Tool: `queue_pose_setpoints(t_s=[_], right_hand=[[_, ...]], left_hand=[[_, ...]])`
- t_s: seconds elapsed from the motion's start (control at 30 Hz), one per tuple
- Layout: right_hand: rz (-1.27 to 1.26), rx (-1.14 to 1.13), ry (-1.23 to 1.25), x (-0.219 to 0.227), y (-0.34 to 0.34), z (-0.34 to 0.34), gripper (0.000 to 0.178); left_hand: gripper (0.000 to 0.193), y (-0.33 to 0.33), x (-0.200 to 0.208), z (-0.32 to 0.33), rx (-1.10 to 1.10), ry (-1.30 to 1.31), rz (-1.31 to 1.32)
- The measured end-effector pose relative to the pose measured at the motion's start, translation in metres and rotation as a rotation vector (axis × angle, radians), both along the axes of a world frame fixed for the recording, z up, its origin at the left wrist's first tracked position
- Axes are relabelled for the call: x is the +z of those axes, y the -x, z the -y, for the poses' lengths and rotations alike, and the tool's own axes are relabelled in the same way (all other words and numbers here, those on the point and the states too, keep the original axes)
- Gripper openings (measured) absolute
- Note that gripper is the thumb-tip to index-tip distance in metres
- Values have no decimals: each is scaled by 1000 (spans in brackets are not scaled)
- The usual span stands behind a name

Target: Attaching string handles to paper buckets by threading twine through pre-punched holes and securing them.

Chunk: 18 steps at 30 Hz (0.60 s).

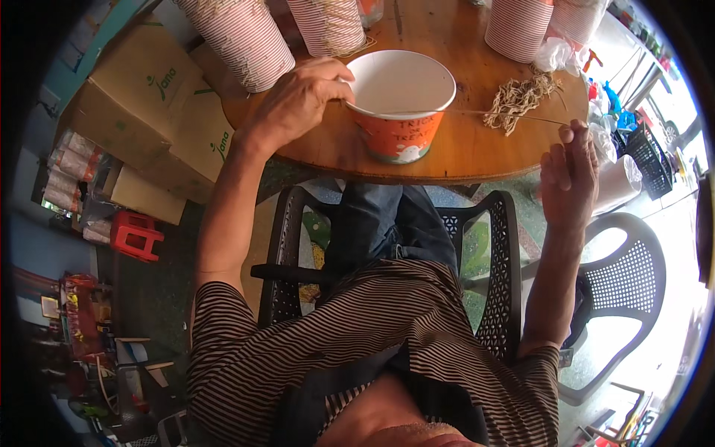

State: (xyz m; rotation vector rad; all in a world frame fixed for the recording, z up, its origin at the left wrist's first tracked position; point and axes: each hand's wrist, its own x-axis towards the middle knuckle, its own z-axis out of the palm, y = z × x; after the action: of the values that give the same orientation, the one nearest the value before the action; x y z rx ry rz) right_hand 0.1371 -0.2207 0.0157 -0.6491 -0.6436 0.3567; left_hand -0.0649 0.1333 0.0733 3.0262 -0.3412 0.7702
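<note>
An orange paper bucket (pixel 395 138) with a white inside stands at the table's near edge, its mouth tilted a little toward me. At the left of its rim my left hand (pixel 302 97) is closed, thumb and fingers pinching the edge. A thin tan string (pixel 514 115) runs from the bucket's front rim out to the right, pulled nearly straight. Off the table's right edge, my right hand (pixel 572 175) pinches the far end of that string between thumb and fingertips. Whether the string also passes under my left fingers is hidden.
A round wooden table (pixel 465 156) carries a heap of loose strings (pixel 521 100) and tall stacks of paper buckets (pixel 242 45), more of them at the back right (pixel 519 26). Cardboard boxes (pixel 141 97) are piled at the left. A grey plastic chair (pixel 633 276) stands at the right.
</note>
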Motion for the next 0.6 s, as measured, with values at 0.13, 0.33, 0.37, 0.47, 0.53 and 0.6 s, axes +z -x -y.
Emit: queue_pose_setpoints(t_s=[0.13, 0.33, 0.37, 0.47, 0.53, 0.6], right_hand=[[-220, -173, 27, 5, 11, -13, 24], [-99, 171, -27, -24, 1, -7, 28], [-82, 158, 73, -29, 6, -10, 28], [-48, 155, 328, -29, 28, -21, 25], [-23, 190, 451, -31, 37, -27, 27], [0, 207, 535, -32, 45, -31, 29]], left_hand=[[24, -2, -4, -25, 42, -80, 74], [31, 3, -15, -43, 90, -5, 79], [35, 4, -15, -40, 148, 44, 137], [34, -4, -10, -6, 194, 134, 265], [23, -11, -7, 40, 192, 277, 285], [22, -26, -16, 74, 155, 261, 298]])
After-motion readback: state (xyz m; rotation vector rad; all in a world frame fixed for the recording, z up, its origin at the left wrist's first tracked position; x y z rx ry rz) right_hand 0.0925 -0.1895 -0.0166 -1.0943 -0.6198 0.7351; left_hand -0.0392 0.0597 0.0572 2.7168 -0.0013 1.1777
